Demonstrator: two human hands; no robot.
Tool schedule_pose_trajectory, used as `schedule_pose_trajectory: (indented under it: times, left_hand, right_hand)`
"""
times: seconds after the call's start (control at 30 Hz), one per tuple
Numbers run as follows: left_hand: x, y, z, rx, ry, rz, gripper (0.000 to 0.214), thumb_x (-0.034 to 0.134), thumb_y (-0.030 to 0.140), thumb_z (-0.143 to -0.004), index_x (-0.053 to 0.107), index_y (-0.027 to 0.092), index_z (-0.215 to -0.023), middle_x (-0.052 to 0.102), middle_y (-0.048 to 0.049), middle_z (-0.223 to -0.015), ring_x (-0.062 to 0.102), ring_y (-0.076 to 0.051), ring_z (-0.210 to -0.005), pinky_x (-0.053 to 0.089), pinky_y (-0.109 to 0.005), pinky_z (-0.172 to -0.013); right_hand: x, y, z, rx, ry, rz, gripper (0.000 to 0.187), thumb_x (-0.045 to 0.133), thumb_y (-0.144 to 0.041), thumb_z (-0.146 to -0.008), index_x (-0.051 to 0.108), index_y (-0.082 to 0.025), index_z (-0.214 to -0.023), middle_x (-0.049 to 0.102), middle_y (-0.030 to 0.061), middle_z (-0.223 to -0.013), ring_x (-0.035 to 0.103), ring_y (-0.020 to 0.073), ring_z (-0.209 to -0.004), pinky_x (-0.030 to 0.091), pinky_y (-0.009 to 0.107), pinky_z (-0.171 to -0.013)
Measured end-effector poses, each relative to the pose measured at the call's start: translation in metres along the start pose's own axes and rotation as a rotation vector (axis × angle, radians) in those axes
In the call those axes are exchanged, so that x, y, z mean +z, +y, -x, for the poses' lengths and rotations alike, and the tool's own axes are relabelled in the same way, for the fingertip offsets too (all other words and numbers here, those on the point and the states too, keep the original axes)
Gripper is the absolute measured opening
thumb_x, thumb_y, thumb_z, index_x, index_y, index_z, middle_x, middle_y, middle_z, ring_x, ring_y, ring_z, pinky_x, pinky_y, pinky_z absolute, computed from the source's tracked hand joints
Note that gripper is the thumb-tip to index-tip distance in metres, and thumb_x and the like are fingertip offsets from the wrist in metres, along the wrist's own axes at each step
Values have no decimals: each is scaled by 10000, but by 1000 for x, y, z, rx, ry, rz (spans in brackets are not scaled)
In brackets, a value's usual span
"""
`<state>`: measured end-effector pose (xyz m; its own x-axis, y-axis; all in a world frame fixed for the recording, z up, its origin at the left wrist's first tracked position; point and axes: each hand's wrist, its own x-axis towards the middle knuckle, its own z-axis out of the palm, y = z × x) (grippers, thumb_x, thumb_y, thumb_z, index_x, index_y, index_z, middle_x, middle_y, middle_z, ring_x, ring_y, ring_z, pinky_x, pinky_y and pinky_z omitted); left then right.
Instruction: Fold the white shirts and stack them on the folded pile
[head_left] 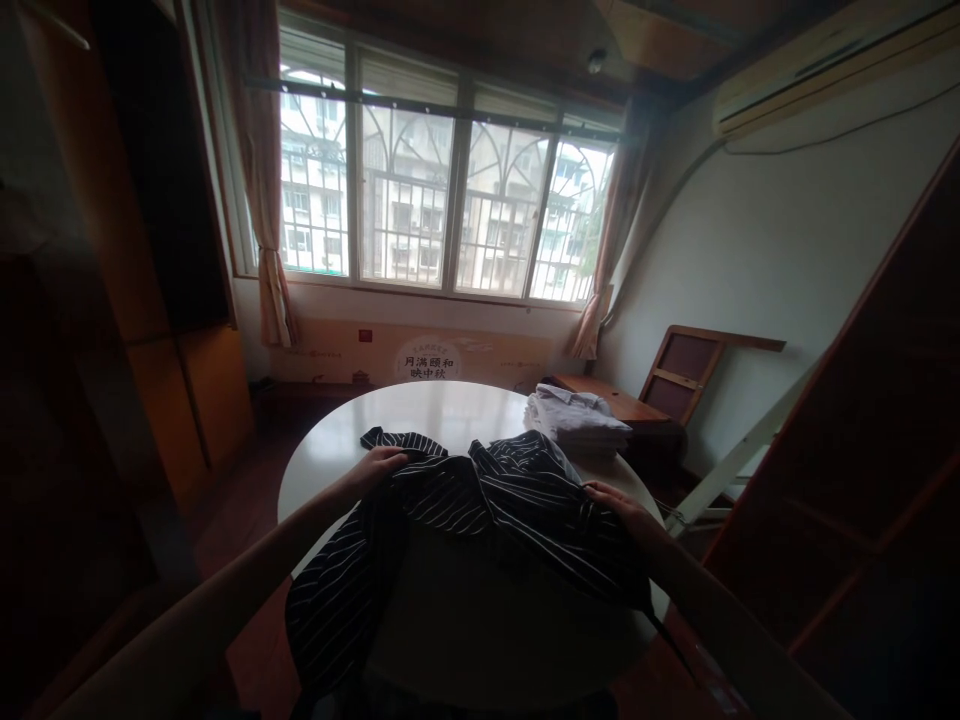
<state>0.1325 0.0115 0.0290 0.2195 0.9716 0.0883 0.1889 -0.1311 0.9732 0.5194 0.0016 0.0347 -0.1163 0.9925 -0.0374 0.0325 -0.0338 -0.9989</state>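
Observation:
A black garment with thin white stripes (540,500) is spread between my hands over a round white table (322,440). Part of it lies bunched on the tabletop, and the rest hangs toward me; its exact kind is hard to make out. My left hand (384,461) pinches its upper edge on the left. On the right, my right hand (613,497) grips the cloth, fingers closed on it. A thin dark strap (671,645) dangles at the lower right. Folds hide much of the garment's shape, and its lower part is very dark.
Folded white clothes (574,415) are stacked at the table's back right. Behind stand a low wooden cabinet (607,398) and a leaning wooden frame (682,375). A printed panel (487,355) is under the window. Dark furniture flanks both sides.

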Motion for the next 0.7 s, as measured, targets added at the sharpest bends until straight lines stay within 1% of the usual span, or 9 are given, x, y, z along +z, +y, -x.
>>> schedule_pose_trajectory:
  times: [0.17,0.3,0.37,0.47,0.53,0.63,0.7]
  left_hand:
    - [13,-1,8,-28,49,-4,334,583,420,-710,671,147,-880,685,-61,-867,607,-219,-827,457,-320,-753]
    - [17,-2,13,-69,120,-25,373,568,442,-717,657,167,-954,674,-60,-959,586,-238,-940,456,-322,-793]
    - [19,-4,13,-77,122,-21,371,562,448,-720,656,168,-944,672,-61,-943,588,-235,-931,459,-323,-788]
    - [21,-10,11,-66,94,-2,343,555,434,-722,658,162,-907,673,-61,-893,594,-229,-894,465,-329,-774]
    - [23,-16,10,-58,133,18,344,544,434,-728,651,162,-909,669,-60,-894,594,-227,-893,468,-334,-777]
    - [23,-23,8,-61,216,42,357,536,447,-728,640,163,-919,662,-58,-904,592,-228,-891,467,-343,-786]
    - [22,-27,7,-66,231,33,352,550,455,-714,641,161,-884,660,-54,-868,592,-230,-863,467,-346,-771]
  right_hand:
    - [4,-1,8,-17,14,-25,257,662,-397,-640,646,-203,-807,671,20,-739,620,191,-675,490,305,-632]
    - [6,1,15,-27,39,-77,254,669,-404,-630,633,-209,-788,661,6,-723,608,173,-650,480,290,-627]
    - [8,2,16,-27,26,-91,261,677,-409,-627,631,-208,-787,655,-2,-710,601,165,-638,473,280,-618]
    - [14,3,17,-14,-21,-118,277,690,-413,-623,627,-206,-797,650,-9,-705,597,157,-633,471,270,-615]
    - [17,4,17,-8,-27,-102,298,685,-429,-625,624,-202,-807,647,-5,-703,599,163,-635,472,277,-613]
    - [21,9,14,-28,10,-20,333,655,-468,-634,625,-197,-826,639,0,-690,600,184,-638,474,302,-613]
    - [24,15,10,-47,26,36,338,643,-479,-637,625,-201,-829,631,-7,-678,596,188,-637,473,310,-616]
